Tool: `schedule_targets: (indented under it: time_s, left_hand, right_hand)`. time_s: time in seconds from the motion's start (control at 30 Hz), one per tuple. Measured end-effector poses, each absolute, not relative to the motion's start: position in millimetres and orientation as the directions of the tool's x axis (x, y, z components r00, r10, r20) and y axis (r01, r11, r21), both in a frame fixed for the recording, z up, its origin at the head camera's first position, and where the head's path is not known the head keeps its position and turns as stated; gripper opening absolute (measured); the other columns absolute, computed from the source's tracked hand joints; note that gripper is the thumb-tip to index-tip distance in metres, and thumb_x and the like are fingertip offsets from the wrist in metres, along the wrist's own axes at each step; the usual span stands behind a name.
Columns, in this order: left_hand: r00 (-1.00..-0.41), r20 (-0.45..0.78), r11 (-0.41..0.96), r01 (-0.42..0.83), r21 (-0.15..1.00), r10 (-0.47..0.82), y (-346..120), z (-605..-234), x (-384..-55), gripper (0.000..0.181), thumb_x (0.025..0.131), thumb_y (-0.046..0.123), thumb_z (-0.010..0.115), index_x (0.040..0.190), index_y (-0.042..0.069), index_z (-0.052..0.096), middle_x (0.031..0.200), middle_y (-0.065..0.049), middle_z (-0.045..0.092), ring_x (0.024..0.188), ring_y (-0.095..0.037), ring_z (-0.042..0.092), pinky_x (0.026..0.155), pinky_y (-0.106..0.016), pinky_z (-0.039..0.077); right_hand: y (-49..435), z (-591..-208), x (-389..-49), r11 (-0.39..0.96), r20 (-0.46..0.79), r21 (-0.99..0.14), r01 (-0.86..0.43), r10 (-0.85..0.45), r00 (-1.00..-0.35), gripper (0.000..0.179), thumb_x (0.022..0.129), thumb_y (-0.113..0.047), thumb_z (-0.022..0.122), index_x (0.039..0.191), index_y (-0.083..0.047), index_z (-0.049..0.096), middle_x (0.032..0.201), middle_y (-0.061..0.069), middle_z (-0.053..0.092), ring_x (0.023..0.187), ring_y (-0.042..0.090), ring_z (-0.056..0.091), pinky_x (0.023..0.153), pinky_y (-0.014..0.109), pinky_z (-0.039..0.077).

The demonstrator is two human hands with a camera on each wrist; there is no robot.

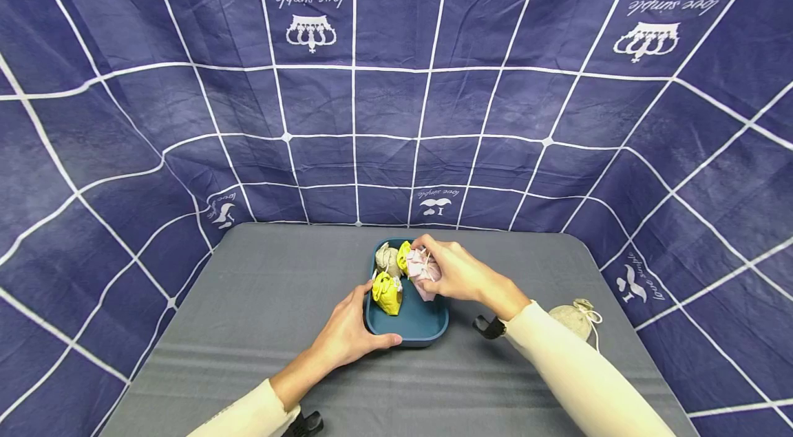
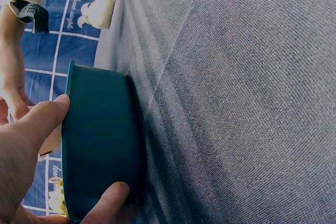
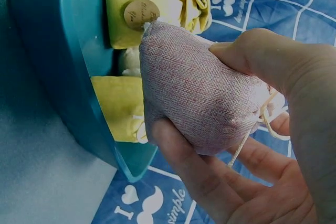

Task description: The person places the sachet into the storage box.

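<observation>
The left hand (image 1: 345, 331) grips a tray (image 1: 416, 323) of yellow and beige pouches (image 1: 388, 295), the right hand (image 1: 461, 272) a pink pouch (image 1: 423, 270).

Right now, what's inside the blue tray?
In the blue tray: near yellow pouch, beige pouch, far yellow pouch. The pink pouch in the right hand partly covers the far yellow one; the floor under the pouches can't be seen.

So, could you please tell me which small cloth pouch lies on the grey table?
The beige cloth pouch beside the cream right sleeve; three others sit in the blue rounded tray, and the right hand holds a pink cloth one.
</observation>
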State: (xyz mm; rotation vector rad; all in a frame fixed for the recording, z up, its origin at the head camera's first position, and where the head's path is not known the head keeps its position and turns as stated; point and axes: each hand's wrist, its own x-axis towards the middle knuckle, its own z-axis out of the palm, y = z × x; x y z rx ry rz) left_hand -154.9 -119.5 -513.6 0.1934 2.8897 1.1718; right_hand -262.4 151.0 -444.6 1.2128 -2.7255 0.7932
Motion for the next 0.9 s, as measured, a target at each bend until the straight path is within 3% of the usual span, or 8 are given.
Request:
schedule_targets:
  time_s: [0.7,0.8,0.9]
  left_hand:
    - [-0.992,0.039,0.711,0.113,0.694,0.12,-120,-515,-156,0.129,0.07,0.058,0.11,0.171,0.003,0.05,0.167,-0.028,0.063,0.152,-0.051,0.064,0.122,-0.066,0.057]
    - [-0.992,0.035,0.712,0.111,0.694,0.12,-120,-516,-156,0.129,0.071,0.058,0.11,0.171,0.004,0.05,0.168,-0.027,0.063,0.152,-0.051,0.064,0.122,-0.066,0.057]
    - [-0.992,0.03,0.712,0.107,0.694,0.119,-120,-517,-156,0.129,0.071,0.059,0.11,0.171,0.004,0.05,0.168,-0.028,0.063,0.152,-0.051,0.064,0.122,-0.067,0.057]
  right_hand:
    - [141,-457,-268,0.562,0.221,-0.428,-0.707,-0.694,-0.685,0.063,0.092,-0.014,0.094,0.146,-0.015,0.062,0.122,0.007,0.081,0.094,0.013,0.074,0.077,0.024,0.061]
    - [139,-459,-268,0.572,0.201,-0.426,-0.701,-0.696,-0.689,0.066,0.093,-0.015,0.094,0.15,-0.012,0.061,0.127,0.01,0.081,0.1,0.017,0.077,0.083,0.03,0.065]
    - [138,-462,-267,0.597,0.16,-0.401,-0.695,-0.701,-0.695,0.076,0.093,-0.019,0.097,0.159,-0.008,0.059,0.138,0.015,0.079,0.115,0.025,0.079,0.097,0.042,0.069]
